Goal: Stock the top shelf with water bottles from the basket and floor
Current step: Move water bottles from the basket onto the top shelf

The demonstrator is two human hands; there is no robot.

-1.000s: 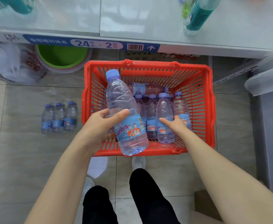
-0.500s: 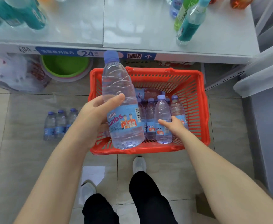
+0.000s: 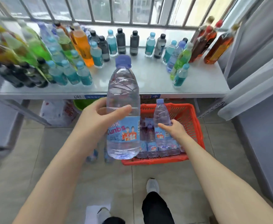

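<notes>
The left hand [image 3: 97, 122] gripped the left bottle [image 3: 123, 88] around its middle, thumb across the front just above the blue label, fingers wrapped behind. That bottle stood upright in the air with its blue cap level with the front of the shelf [image 3: 148, 78], touching nothing but the hand. The right hand [image 3: 177, 130] held the right bottle [image 3: 161, 115] from the side, fingers curled round it at label height; this bottle was upright too, its lower part inside the orange basket [image 3: 191, 118] and its cap above the rim. More water bottles [image 3: 152, 147] stood packed in the basket beside it. The basket sat on the tiled floor [image 3: 51, 151] below the shelf's front edge. To the left of the basket, partly behind the left bottle, were what looked like two more small bottles [image 3: 92, 156] on the floor, too blurred to be sure. On the shelf, green and teal bottles [image 3: 35, 46] crowded the left side near an orange drink [image 3: 82, 44], dark and teal bottles [image 3: 120, 41] lined the back under the window bars [image 3: 113, 10], and amber bottles [image 3: 218, 46] stood at the far right. The middle of the shelf was bare white surface. A white shoe [image 3: 152, 185] showed below.
</notes>
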